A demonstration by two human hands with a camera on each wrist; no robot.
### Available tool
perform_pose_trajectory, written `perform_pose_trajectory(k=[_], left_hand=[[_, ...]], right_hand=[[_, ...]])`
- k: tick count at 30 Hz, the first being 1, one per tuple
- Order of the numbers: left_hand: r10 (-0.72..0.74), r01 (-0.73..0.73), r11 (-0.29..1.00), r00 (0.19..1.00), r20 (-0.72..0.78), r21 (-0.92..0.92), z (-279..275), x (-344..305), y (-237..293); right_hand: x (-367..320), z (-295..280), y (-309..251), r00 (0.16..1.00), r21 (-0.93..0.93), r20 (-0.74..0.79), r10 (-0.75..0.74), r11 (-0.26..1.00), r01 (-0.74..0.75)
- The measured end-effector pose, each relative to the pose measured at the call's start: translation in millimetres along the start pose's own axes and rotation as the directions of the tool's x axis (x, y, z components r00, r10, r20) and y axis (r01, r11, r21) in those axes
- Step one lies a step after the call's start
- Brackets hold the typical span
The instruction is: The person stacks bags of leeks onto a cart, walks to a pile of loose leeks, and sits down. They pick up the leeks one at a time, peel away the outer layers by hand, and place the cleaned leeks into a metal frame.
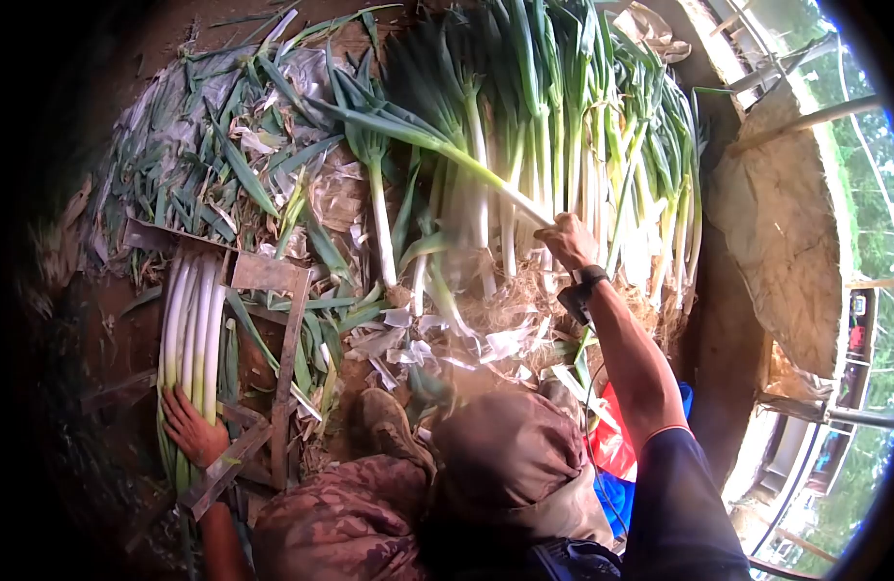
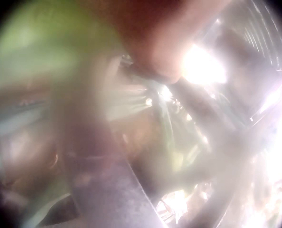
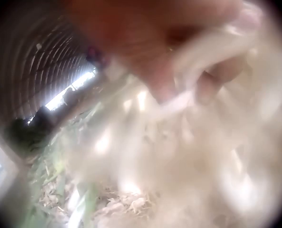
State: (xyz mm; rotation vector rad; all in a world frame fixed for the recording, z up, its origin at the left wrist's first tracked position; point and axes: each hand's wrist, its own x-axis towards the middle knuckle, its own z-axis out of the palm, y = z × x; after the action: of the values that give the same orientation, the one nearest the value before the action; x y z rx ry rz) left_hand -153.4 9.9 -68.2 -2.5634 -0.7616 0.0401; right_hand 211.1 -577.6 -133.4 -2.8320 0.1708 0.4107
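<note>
My right hand [image 1: 569, 242] grips a leek [image 1: 476, 169] near its white lower end, its green leaves slanting up to the left in the head view. The right wrist view shows the fingers [image 3: 162, 88] curled round the white stem. At the lower left, my left hand [image 1: 195, 431] rests with extended fingers on a bunch of white leek stalks [image 1: 190, 320] lying in a frame of flat bars [image 1: 290, 378]. The left wrist view is blurred; part of the hand [image 2: 155, 47] shows above a bar [image 2: 107, 175].
Many leeks [image 1: 553, 145] stand upright in a dense row behind the right hand. A pile of cut leaves [image 1: 224, 145] lies at the back left. Peelings and roots litter the ground before my knees [image 1: 505, 445]. A red bag [image 1: 613, 436] and blue material are beside the right arm.
</note>
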Motion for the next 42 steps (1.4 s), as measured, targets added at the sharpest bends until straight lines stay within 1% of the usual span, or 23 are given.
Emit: perform_pose_trajectory(k=[1,5,6,7,9,11,13,15,17,19,20,21,22,23,25,27,31,33,34,37,38,39,42], left_hand=[[0.003,-0.003,1.0,1.0,0.0,0.006,-1,0,-2],[0.005,-0.005,1.0,1.0,0.029,0.016,-4,0,-1],[0.009,-0.009,1.0,1.0,0.019,0.013,-3,0,-1],[0.012,-0.012,1.0,1.0,0.01,0.007,-3,0,0],[0.009,-0.009,1.0,1.0,0.026,0.017,-4,1,-1],[0.017,-0.018,1.0,0.999,0.031,0.026,-4,1,-1],[0.015,-0.016,1.0,0.999,0.029,0.019,-3,0,-1],[0.006,-0.006,1.0,1.0,0.023,0.012,-5,1,0],[-0.019,0.018,1.0,0.998,0.06,0.015,-12,1,4],[-0.019,0.018,1.0,0.998,0.055,0.024,-15,1,5],[-0.016,0.015,1.0,0.998,0.058,0.023,-16,1,5],[-0.013,0.011,1.0,0.998,0.06,0.023,-15,1,4],[-0.007,0.006,1.0,0.998,0.054,0.018,-11,1,2],[0.001,-0.002,1.0,1.0,0.029,0.022,-8,0,0],[-0.013,0.011,1.0,0.998,0.068,0.023,-15,2,2],[-0.014,0.012,0.999,0.998,0.066,0.029,-17,2,3],[-0.02,0.019,0.999,0.998,0.054,0.026,-18,2,5],[-0.015,0.014,1.0,0.998,0.06,0.021,-15,1,3],[-0.013,0.012,1.0,0.998,0.06,0.01,-14,2,3],[-0.023,0.022,1.0,0.998,0.061,0.023,-15,2,5],[-0.026,0.024,0.999,0.998,0.059,0.021,-15,3,5],[-0.022,0.021,1.0,0.998,0.055,0.016,-15,3,5],[-0.016,0.015,1.0,0.998,0.063,0.018,-17,4,6]], right_hand=[[-1,0,-1,0.984,0.034,0.157,0.084,0.995,-0.09],[-4,25,0,0.999,-0.099,-0.037,-0.013,0.995,0.009],[-5,7,-15,0.983,-0.101,0.113,0.142,0.986,-0.131],[-1,-5,-10,0.984,-0.054,0.143,0.106,0.994,-0.099],[6,-37,7,0.942,0.267,0.328,-0.073,0.964,-0.019],[-35,-93,-14,0.951,0.401,0.175,-0.253,0.901,0.166],[-55,-147,-42,0.942,0.389,0.327,-0.078,0.919,-0.059],[-43,-147,-39,0.907,0.459,0.391,-0.156,0.887,-0.045],[-58,-138,-68,0.868,0.548,0.487,-0.1,0.808,-0.215],[-61,-89,-83,0.88,0.777,0.354,-0.318,0.624,-0.087],[-54,-56,-99,0.87,0.769,0.39,-0.302,0.626,-0.127],[-61,-39,-139,0.909,0.455,0.384,-0.162,0.89,-0.034],[-51,-4,-136,0.791,0.725,0.323,-0.52,0.673,0.146],[-56,19,-158,0.896,0.656,0.399,-0.194,0.743,-0.132],[-47,49,-163,0.936,0.468,0.257,-0.242,0.878,0.099],[-47,70,-143,0.98,0.195,0.118,-0.163,0.971,0.138],[-60,61,-96,0.92,0.218,-0.019,-0.391,0.897,0.385],[-72,39,-95,0.964,0.186,0.035,-0.264,0.949,0.253],[-71,47,-80,0.916,0.119,-0.076,-0.393,0.909,0.4],[-59,72,-85,0.962,0.057,0.032,-0.27,0.962,0.268],[-64,82,-89,0.937,-0.079,-0.081,-0.34,0.939,0.334],[-71,84,-103,0.948,-0.22,-0.076,-0.308,0.933,0.285],[-76,84,-132,0.955,-0.315,-0.048,-0.294,0.912,0.265]])
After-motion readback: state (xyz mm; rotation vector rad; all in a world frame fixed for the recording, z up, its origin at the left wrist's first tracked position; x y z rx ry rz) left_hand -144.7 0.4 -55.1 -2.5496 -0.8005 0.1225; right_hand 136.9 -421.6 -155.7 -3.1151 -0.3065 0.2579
